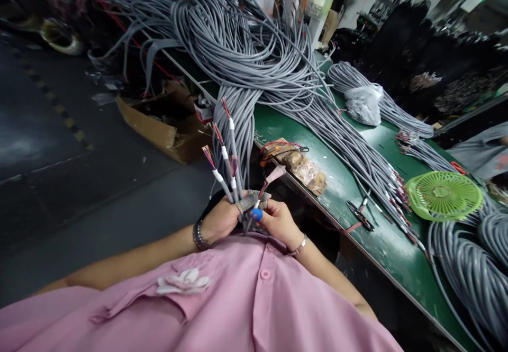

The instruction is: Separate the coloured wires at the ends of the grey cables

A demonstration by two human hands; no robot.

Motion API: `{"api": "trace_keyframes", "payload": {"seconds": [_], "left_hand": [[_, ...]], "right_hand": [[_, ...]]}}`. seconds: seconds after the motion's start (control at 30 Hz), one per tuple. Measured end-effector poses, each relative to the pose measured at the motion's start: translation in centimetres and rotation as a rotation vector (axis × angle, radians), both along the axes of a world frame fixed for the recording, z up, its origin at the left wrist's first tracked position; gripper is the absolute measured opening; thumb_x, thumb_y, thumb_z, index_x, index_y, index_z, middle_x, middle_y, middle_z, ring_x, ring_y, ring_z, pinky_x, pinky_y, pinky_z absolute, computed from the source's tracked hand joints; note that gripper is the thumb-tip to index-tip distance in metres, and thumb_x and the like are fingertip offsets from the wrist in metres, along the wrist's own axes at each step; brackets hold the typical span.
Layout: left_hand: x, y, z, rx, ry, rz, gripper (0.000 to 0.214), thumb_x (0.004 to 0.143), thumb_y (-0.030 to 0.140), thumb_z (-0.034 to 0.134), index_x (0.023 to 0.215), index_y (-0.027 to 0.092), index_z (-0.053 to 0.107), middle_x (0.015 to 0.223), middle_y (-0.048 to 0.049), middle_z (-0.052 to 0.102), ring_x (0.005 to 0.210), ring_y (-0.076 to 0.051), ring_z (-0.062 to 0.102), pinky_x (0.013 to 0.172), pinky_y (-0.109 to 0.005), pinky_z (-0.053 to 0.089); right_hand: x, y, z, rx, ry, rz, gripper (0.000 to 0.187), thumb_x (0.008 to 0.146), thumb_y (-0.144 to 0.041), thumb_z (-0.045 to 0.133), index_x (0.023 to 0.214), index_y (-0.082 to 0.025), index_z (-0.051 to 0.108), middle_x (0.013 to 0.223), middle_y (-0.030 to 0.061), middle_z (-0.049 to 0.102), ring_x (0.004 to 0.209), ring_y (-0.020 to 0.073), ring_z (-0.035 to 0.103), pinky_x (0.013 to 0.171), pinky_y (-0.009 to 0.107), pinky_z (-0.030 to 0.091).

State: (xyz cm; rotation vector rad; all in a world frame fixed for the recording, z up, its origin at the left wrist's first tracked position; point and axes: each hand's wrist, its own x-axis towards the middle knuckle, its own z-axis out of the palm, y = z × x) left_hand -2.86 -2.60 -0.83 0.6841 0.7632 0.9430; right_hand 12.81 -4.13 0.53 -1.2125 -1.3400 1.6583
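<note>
My left hand (219,218) is closed round a small bunch of grey cables (230,174). Their stripped ends fan upward with white sleeves and coloured wires showing. My right hand (278,219) is closed too, with a blue cap on one fingertip, and it pinches a cable end with a pink sleeve (274,174) right beside the bunch. Both hands sit close to my chest, over my pink shirt, just off the near edge of the green table (381,241).
A huge heap of grey cables (254,50) covers the table's far end and runs along it. Small cutters (360,215), a green fan grille (443,195), a plastic bag (363,104) and a taped block (304,168) lie on the table. A cardboard box (162,124) stands on the floor. Other people are at the back and right.
</note>
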Motion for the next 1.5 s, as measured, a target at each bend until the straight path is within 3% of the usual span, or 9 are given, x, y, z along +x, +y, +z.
{"api": "trace_keyframes", "payload": {"seconds": [0.23, 0.33, 0.43, 0.53, 0.63, 0.83, 1.07, 1.3, 1.5], "left_hand": [[0.0, 0.1, -0.4, 0.019, 0.114, 0.029, 0.030, 0.074, 0.033, 0.077, 0.096, 0.013, 0.077, 0.091, -0.0109, 0.075, 0.081, -0.020, 0.067, 0.073, -0.027, 0.052], [-0.2, 0.1, -0.5, -0.009, 0.118, 0.097, 0.029, 0.070, 0.034, 0.079, 0.090, 0.013, 0.076, 0.086, -0.0099, 0.074, 0.077, -0.020, 0.067, 0.070, -0.028, 0.053], [-0.4, 0.1, -0.6, -0.077, 0.132, 0.122, 0.030, 0.068, 0.036, 0.080, 0.087, 0.014, 0.075, 0.078, -0.0073, 0.071, 0.068, -0.017, 0.065, 0.063, -0.028, 0.054], [-0.5, 0.0, -0.5, -0.074, 0.183, 0.053, 0.029, 0.070, 0.040, 0.078, 0.081, 0.014, 0.072, 0.067, -0.0037, 0.066, 0.058, -0.014, 0.061, 0.057, -0.026, 0.052], [-0.4, -0.1, -0.2, -0.001, 0.224, -0.047, 0.031, 0.073, 0.043, 0.075, 0.071, 0.014, 0.068, 0.061, -0.0031, 0.063, 0.052, -0.013, 0.059, 0.053, -0.024, 0.049], [-0.2, -0.4, 0.0, 0.044, 0.278, -0.165, 0.026, 0.074, 0.038, 0.075, 0.076, 0.014, 0.067, 0.066, -0.0055, 0.068, 0.058, -0.016, 0.063, 0.059, -0.028, 0.052], [0.0, -0.3, 0.0, -0.005, 0.335, -0.024, 0.025, 0.068, 0.034, 0.077, 0.076, 0.015, 0.063, 0.060, -0.0020, 0.065, 0.048, -0.013, 0.059, 0.047, -0.023, 0.046], [-0.2, 0.3, 0.4, -0.085, 0.178, 0.239, 0.023, 0.066, 0.031, 0.077, 0.071, 0.013, 0.064, 0.058, -0.0020, 0.064, 0.044, -0.010, 0.054, 0.042, -0.020, 0.038], [-0.3, 0.1, 0.8, -0.027, 0.182, 0.232, 0.023, 0.068, 0.031, 0.074, 0.061, 0.014, 0.061, 0.050, 0.0004, 0.056, 0.039, -0.008, 0.045, 0.039, -0.021, 0.032]], "right_hand": [[-0.5, 0.1, -1.8, 0.003, -0.084, -0.004, 0.039, 0.069, -0.051, 0.074, 0.073, -0.015, 0.059, 0.056, -0.0050, 0.050, 0.049, 0.0067, 0.037, 0.048, 0.021, 0.031], [-0.1, 0.2, -1.6, 0.003, -0.094, -0.013, 0.036, 0.069, -0.049, 0.074, 0.072, -0.016, 0.059, 0.056, -0.0059, 0.048, 0.050, 0.0068, 0.036, 0.048, 0.021, 0.031], [0.8, 0.5, -0.6, 0.033, -0.093, -0.147, 0.033, 0.073, -0.048, 0.070, 0.072, -0.016, 0.060, 0.057, -0.0046, 0.050, 0.051, 0.0081, 0.040, 0.050, 0.022, 0.035], [1.2, 0.9, 0.5, 0.104, -0.075, -0.296, 0.031, 0.076, -0.047, 0.067, 0.081, -0.017, 0.063, 0.067, -0.0010, 0.057, 0.059, 0.0108, 0.049, 0.053, 0.022, 0.040], [0.8, 1.1, 1.0, 0.105, -0.016, -0.248, 0.034, 0.074, -0.048, 0.070, 0.090, -0.018, 0.064, 0.078, 0.0024, 0.062, 0.065, 0.0128, 0.054, 0.054, 0.022, 0.042], [0.3, 1.3, 0.8, 0.018, 0.113, -0.269, 0.033, 0.069, -0.049, 0.075, 0.075, -0.018, 0.062, 0.066, 0.0009, 0.060, 0.058, 0.0114, 0.050, 0.053, 0.024, 0.043], [0.4, 1.8, 0.9, 0.085, 0.054, -0.304, 0.027, 0.068, -0.040, 0.075, 0.073, -0.017, 0.062, 0.068, -0.0003, 0.060, 0.062, 0.0113, 0.050, 0.060, 0.025, 0.044], [-0.1, 1.4, -0.2, 0.012, 0.078, -0.299, 0.027, 0.068, -0.040, 0.074, 0.071, -0.017, 0.061, 0.063, -0.0028, 0.054, 0.058, 0.0094, 0.044, 0.054, 0.022, 0.038], [0.1, 1.1, -0.2, 0.022, 0.114, -0.229, 0.029, 0.070, -0.042, 0.074, 0.075, -0.017, 0.062, 0.066, -0.0027, 0.056, 0.058, 0.0093, 0.045, 0.056, 0.023, 0.039]]}}
